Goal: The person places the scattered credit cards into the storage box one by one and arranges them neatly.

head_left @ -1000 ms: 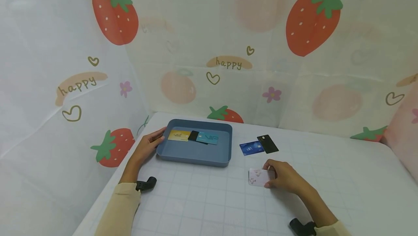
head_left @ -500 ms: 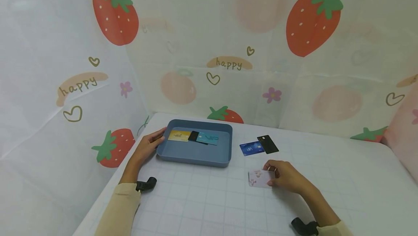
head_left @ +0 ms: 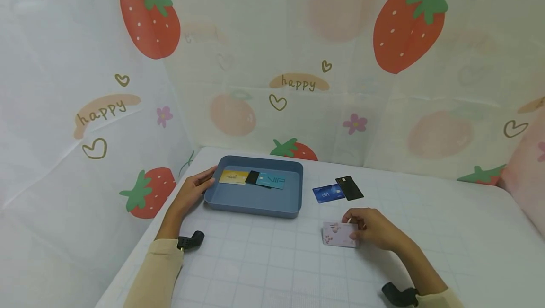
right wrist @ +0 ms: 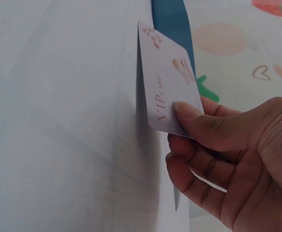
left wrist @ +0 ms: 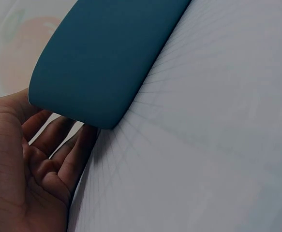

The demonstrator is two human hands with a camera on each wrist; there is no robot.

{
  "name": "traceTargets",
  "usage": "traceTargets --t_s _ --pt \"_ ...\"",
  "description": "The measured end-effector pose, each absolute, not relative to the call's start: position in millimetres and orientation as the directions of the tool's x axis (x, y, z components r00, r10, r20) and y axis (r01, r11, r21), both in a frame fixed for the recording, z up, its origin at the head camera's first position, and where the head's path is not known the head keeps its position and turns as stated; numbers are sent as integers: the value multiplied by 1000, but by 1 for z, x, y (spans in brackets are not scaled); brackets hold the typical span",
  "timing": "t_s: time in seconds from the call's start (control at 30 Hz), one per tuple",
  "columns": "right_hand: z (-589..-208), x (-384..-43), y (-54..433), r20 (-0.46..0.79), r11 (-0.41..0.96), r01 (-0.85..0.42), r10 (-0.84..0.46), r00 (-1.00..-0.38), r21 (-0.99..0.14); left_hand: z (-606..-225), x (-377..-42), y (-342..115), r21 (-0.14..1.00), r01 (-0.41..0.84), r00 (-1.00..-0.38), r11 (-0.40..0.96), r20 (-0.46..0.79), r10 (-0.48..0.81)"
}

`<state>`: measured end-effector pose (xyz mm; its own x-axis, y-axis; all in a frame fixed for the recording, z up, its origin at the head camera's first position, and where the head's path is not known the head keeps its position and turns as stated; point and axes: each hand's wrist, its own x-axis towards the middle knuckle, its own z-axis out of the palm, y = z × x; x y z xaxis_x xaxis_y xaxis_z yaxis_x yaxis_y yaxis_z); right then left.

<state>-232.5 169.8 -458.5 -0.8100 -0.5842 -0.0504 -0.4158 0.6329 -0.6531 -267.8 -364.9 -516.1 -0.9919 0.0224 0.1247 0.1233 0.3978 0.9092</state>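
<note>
A pale pink VIP card (head_left: 336, 234) with a floral print is pinched by my right hand (head_left: 371, 228), thumb on its face. In the right wrist view the card (right wrist: 166, 82) stands tilted off the table, a shadow beneath it. At the left end of a blue-grey tray (head_left: 251, 206), my left hand (head_left: 190, 195) rests its fingers against the outer wall. The left wrist view shows those fingers (left wrist: 58, 140) fairly straight beside the tray's corner. Inside the tray lie a yellow card (head_left: 232, 177), a teal VIP card (head_left: 272, 180) and a partly covered black card (head_left: 252, 177).
Right of the tray, a black card (head_left: 350, 188) overlaps a blue VIP card (head_left: 328, 193) on the white gridded tablecloth (head_left: 272, 260). A strawberry-printed curtain (head_left: 255, 62) hangs behind and at the left.
The right hand has changed its pinch, and the pink card has come up from the table, shifting slightly toward the front. The left hand and tray have stayed put.
</note>
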Motion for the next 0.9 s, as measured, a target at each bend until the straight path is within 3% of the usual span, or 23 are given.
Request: traceTargets --t_s 0.37,0.67,0.9 --pt "-452 -232 170 -13 598 -456 -616 -788 -659 -517 -269 -364 910 115 -993 397 122 9" --pt "-442 -225 162 -40 565 -384 -597 -801 -730 -517 -268 -364 914 110 -993 390 115 11" --pt "-429 -214 152 15 540 -380 -562 -827 -751 -517 -270 -364 911 119 -992 394 125 9"
